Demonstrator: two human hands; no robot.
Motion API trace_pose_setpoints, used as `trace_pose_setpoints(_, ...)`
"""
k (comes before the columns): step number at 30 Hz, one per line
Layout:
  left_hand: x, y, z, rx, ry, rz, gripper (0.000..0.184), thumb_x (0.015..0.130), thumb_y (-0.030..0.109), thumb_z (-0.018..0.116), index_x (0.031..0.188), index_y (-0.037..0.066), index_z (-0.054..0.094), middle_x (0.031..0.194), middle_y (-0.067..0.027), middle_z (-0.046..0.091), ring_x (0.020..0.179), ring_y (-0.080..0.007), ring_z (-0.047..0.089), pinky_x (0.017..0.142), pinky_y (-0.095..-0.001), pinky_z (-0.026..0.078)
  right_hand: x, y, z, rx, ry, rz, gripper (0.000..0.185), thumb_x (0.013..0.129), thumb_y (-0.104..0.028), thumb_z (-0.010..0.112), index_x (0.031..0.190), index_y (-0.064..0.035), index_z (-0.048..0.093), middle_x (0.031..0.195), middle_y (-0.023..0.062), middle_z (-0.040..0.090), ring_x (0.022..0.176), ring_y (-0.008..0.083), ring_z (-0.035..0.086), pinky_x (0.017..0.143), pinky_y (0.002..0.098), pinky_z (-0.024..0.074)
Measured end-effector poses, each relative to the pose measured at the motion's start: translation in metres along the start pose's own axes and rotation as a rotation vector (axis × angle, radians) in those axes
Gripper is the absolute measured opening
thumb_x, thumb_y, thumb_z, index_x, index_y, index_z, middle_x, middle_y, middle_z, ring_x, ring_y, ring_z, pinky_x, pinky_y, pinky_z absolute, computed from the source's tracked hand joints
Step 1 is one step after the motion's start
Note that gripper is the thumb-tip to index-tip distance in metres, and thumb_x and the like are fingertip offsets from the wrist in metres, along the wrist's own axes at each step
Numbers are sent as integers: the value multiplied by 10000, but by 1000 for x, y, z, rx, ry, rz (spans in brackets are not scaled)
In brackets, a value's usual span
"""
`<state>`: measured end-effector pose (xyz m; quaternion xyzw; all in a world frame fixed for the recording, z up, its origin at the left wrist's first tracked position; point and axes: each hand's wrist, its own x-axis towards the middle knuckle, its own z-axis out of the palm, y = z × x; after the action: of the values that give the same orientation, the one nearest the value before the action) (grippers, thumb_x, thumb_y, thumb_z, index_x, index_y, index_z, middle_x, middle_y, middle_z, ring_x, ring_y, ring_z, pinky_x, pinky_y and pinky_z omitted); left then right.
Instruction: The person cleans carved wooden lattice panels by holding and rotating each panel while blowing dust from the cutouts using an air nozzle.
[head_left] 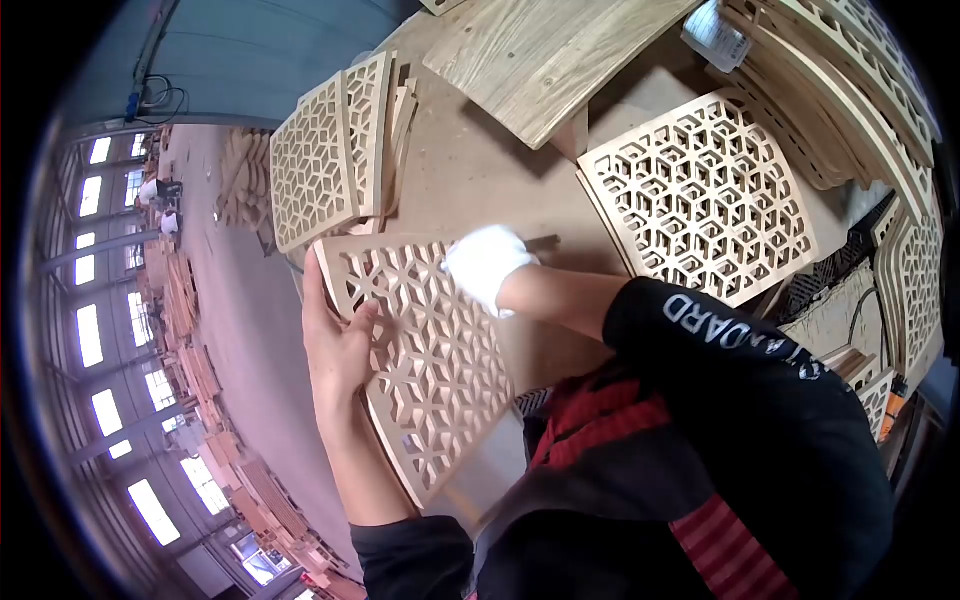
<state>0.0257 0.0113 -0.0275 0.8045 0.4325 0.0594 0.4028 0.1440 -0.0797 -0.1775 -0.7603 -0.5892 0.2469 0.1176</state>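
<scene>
A wooden lattice panel (425, 345) with a cut-out star pattern stands tilted in front of me, over the near edge of the table. My left hand (340, 340) is bare and grips the panel's left edge, with the thumb on its face and the fingers behind. At the panel's upper right, my right hand (487, 268), in a white glove, is closed against the lattice. A thin dark piece (545, 242) sticks out beside the glove; what it belongs to is hidden by the hand.
Lattice panels are stacked at the left (325, 155) and right (705, 195) of the table (450, 180). A solid wooden board (560, 60) lies at the back, near a clear plastic container (716, 38). Curved lattice pieces (850, 100) stand at the far right.
</scene>
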Motion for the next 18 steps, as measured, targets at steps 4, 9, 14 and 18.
trace_pose_setpoints(4, 2, -5, 4, 85, 2, 197, 805, 777, -213, 530, 1496, 41, 273, 1404, -167, 460, 1214, -225, 516, 972, -316, 464, -29, 24, -5, 70, 185, -40, 198, 845, -156, 620, 1026, -154, 699, 867, 68, 704, 794, 244, 690, 693, 338, 552)
trace_pose_setpoints(9, 3, -3, 4, 21, -26, 110, 809, 777, -219, 509, 1501, 44, 262, 1401, -165, 460, 1203, -224, 522, 972, -308, 463, 11, 11, 35, 94, 136, 53, 198, 850, -133, 576, 1015, -111, 684, 882, 92, 708, 769, 243, 693, 682, 372, 553)
trace_pose_setpoints(14, 0, 5, 6, 12, 2, 123, 802, 774, -231, 476, 1499, 34, 259, 1388, -159, 469, 1166, -214, 536, 899, -294, 500, -19, 17, 13, 10, 247, -55, 103, 832, -124, 578, 867, -70, 659, 774, 111, 689, 693, 268, 688, 601, 370, 547)
trace_pose_setpoints(18, 2, -2, 6, -10, 16, 172, 809, 767, -238, 474, 1498, 40, 267, 1401, -153, 457, 1088, -201, 572, 830, -278, 526, -53, 54, 41, -63, 247, 112, 133, 863, -190, 563, 806, -106, 649, 702, 98, 662, 655, 268, 671, 556, 385, 514)
